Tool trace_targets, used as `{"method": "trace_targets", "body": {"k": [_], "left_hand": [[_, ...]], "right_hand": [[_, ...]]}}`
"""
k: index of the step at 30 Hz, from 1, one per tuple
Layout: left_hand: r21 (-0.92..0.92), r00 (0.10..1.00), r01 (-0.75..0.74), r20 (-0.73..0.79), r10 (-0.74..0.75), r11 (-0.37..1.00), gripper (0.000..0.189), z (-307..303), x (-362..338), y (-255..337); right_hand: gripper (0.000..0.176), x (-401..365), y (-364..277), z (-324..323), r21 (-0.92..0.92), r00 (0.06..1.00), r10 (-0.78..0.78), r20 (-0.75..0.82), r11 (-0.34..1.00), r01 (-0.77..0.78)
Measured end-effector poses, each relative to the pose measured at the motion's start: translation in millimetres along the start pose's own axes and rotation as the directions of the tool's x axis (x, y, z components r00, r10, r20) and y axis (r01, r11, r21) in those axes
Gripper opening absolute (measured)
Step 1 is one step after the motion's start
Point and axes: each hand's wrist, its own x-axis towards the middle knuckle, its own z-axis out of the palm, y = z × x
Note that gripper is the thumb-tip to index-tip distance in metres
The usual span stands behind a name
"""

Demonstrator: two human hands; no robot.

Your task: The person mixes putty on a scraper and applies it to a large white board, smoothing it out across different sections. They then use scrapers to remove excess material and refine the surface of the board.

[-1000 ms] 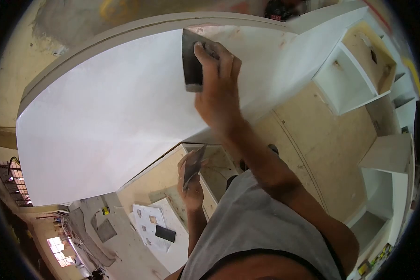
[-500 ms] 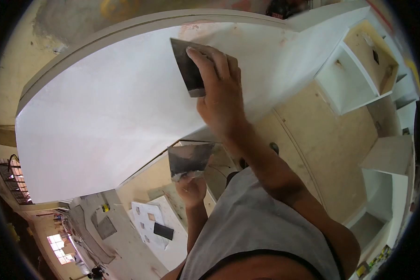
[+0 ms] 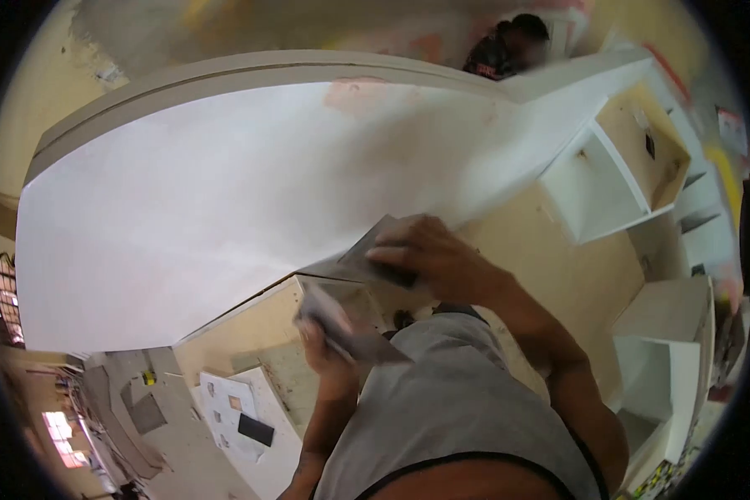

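Note:
My right hand is closed round a dark, flat scraper, which lies close to the lower edge of a large white panel. Below and to the left, my left hand grips another flat metal scraper, tilted and blurred by motion. The two blades are near each other; whether they touch, I cannot tell. A pinkish patch marks the panel's upper edge.
White open cabinet boxes stand at the right, with another lower down. At the lower left, a sheet and a dark phone-like rectangle lie on a white board. Another person is beyond the panel.
My right hand has moved down from the panel's face with its scraper. My left hand has turned its scraper to a steeper tilt. More of the other person shows.

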Motion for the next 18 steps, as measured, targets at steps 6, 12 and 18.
{"method": "trace_targets", "body": {"k": [6,12,18], "left_hand": [[0.128,0.945,-0.095,0.323,0.049,0.987,0.046,17,-10,-30],[-0.017,0.989,-0.122,0.077,0.123,0.992,0.044,20,-10,-62],[-0.135,0.984,-0.174,0.005,0.176,0.976,0.05,28,-1,-82]], "right_hand": [[0.048,87,8,-139,-0.123,0.938,-0.017,-0.345,0.992,-0.027],[0.041,111,20,-136,-0.181,0.979,-0.088,-0.183,0.982,0.054],[0.04,98,21,-175,-0.084,0.997,-0.073,0.029,0.994,0.075]]}}
